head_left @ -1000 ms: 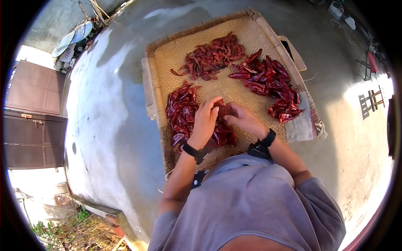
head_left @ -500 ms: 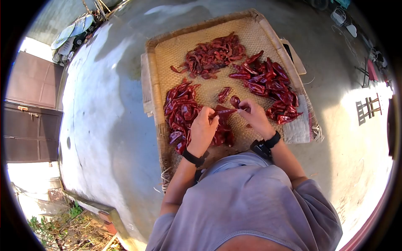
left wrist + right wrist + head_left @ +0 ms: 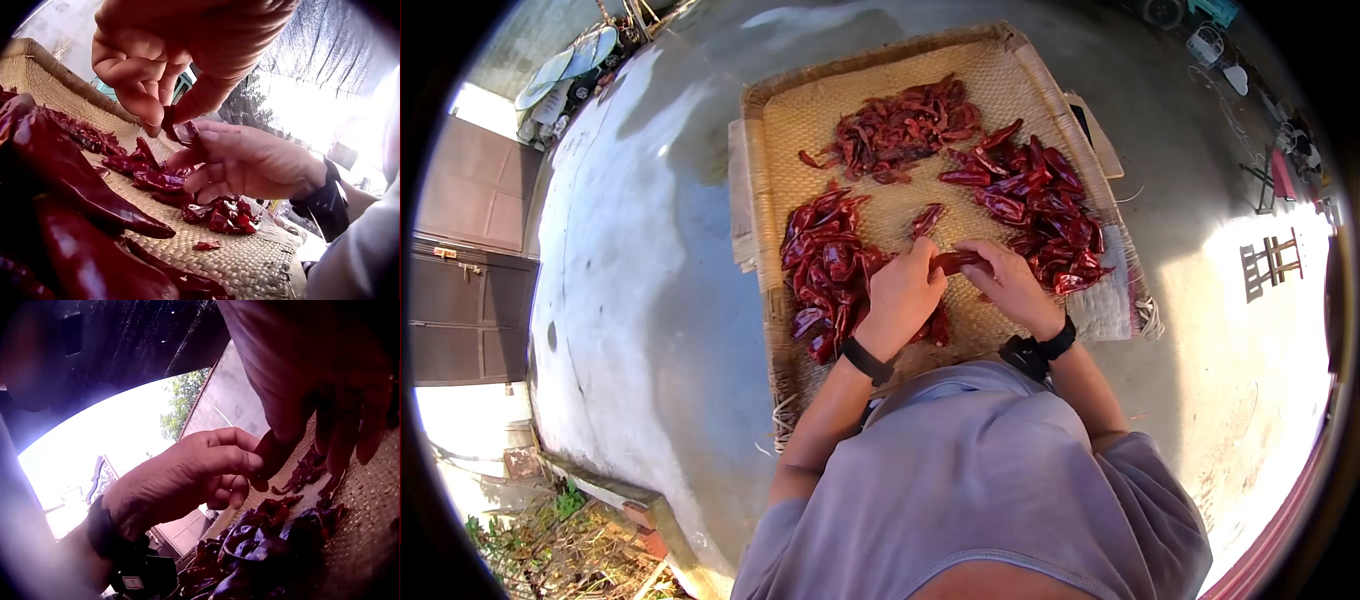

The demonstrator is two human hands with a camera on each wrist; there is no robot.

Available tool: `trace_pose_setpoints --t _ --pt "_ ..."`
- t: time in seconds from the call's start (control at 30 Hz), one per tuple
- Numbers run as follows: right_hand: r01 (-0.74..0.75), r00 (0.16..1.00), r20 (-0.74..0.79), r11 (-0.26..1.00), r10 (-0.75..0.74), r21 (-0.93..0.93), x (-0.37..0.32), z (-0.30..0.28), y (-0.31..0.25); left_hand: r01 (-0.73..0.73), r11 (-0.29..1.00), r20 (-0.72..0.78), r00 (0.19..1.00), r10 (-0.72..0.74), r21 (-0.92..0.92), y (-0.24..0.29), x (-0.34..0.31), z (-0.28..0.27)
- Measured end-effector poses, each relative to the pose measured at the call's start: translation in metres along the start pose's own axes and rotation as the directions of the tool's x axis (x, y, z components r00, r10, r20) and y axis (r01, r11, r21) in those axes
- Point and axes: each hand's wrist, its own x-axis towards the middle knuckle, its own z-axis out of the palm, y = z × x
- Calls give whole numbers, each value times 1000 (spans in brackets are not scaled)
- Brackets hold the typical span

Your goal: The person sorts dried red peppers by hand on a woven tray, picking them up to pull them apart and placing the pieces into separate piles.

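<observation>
Both hands meet over the woven tray (image 3: 990, 325). A dark red chili (image 3: 952, 262) spans the space between them in the head view; the left hand (image 3: 902, 292) pinches one end with thumb and fingers, and the right hand (image 3: 1018, 290) pinches the other. The left wrist view shows this chili (image 3: 185, 132) close up between the fingertips. Below and left of the left hand lies a pile of glossy chilies (image 3: 825, 265). One loose chili (image 3: 926, 219) rests just beyond the hands. Another glossy pile (image 3: 1050, 200) is beyond the right hand.
A pile of shrivelled, duller pieces (image 3: 905, 125) occupies the tray's far part. A pale cloth (image 3: 1106, 300) lies at the tray's right edge. Concrete floor (image 3: 640, 280) surrounds the tray, with a stool (image 3: 1282, 254) far right and dark metal doors (image 3: 475, 315) at left.
The hands parted from an upright pose around a chili to one stretched between them, then the left hand shifted right. The loose chili beyond them came into view, and a chili near the right fingers is no longer distinct.
</observation>
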Motion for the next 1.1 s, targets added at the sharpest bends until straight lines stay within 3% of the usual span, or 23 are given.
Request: trace_pose_setpoints --t 0.03,0.1,0.13,0.2,0.27,0.4,0.47,0.57,0.67,0.73,0.83,0.93,0.97,1.07,1.1 --pt "-24 1000 10 999 24 -23 0 -2 2 19 1000 17 1000 -19 2 3 2 -1" --pt "-70 997 29 995 72 -69 0 -11 8 -95 990 22 995 93 103 -3 6 -1" --pt "-44 999 -34 990 40 -131 0 -18 10 -150 977 28 989 147 154 -7 9 1" --pt "-1 989 -145 965 -38 -261 -2 -39 15 -136 979 48 990 130 151 -16 16 7" --pt "-51 962 -267 929 -52 -365 -3 -56 25 -128 971 79 990 113 204 -23 24 12" --pt "-160 886 -422 727 -193 -668 -9 -79 24 -119 917 194 980 46 381 -30 40 22" --pt "-264 832 -525 705 -179 -658 -9 -77 21 -116 899 218 976 23 423 -36 47 33" --pt "-188 903 -422 802 -86 -567 -7 -66 21 -139 885 214 976 46 445 -49 55 49" --pt "-33 942 -291 816 -168 -577 -4 -47 26 -182 865 232 969 78 468 -55 61 47" --pt "-6 964 -226 843 -137 -538 -2 -37 23 -175 854 233 970 65 489 -48 58 35" --pt "11 975 -199 915 -99 -403 3 -20 16 -199 954 130 976 173 225 -43 37 19" --pt "42 982 -172 976 -80 -212 9 -3 12 -184 983 133 974 181 9 -24 19 3" --pt "17 991 -127 982 -42 -191 8 -2 11 -147 989 202 968 149 -26 -20 16 -1" --pt "-61 998 6 988 62 -141 8 -9 4 -195 980 122 973 198 -34 -26 2 -5" --pt "-1 997 -81 980 -15 -200 7 -14 9 -157 987 101 983 154 17 -27 -3 -10"
